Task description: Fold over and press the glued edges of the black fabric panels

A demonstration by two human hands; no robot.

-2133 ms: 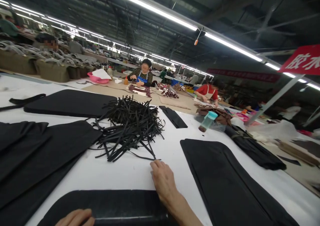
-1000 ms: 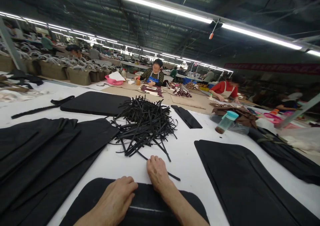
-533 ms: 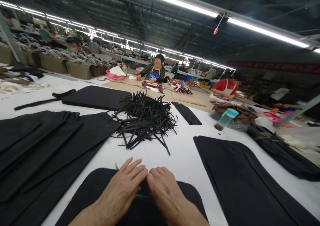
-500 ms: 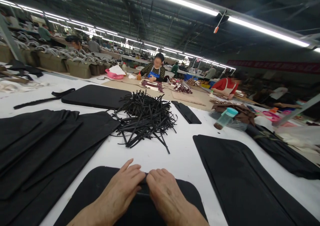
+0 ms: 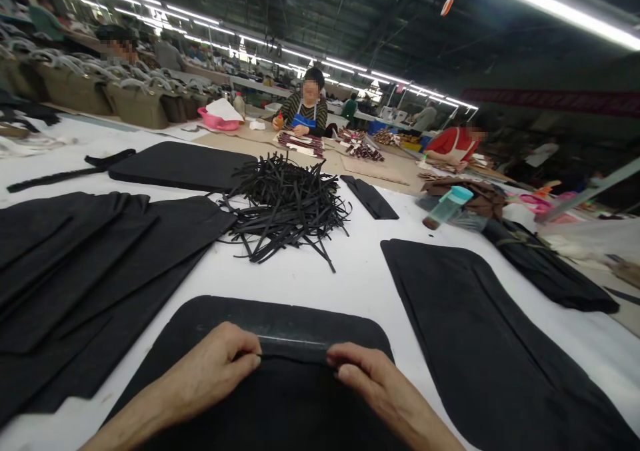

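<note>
A black rounded fabric panel (image 5: pixel 280 318) lies on the white table right in front of me. A thin black strip (image 5: pixel 295 350) lies across it. My left hand (image 5: pixel 213 371) has its fingers curled down, pinching the strip's left end against the panel. My right hand (image 5: pixel 373 381) pinches and presses the strip's right end. A heap of loose black strips (image 5: pixel 285 201) sits beyond the panel, out of reach of both hands.
Stacked black panels lie at the left (image 5: pixel 90 258), right (image 5: pixel 475 324) and far left (image 5: pixel 180 164). A teal-capped bottle (image 5: pixel 443 208) lies on its side at the right. People (image 5: pixel 307 108) sit at tables behind. Olive bags (image 5: pixel 135 101) line the back left.
My right hand drew a strip from near the heap onto the panel. Both hands met at its middle, then slid apart toward its ends. The view tilted down.
</note>
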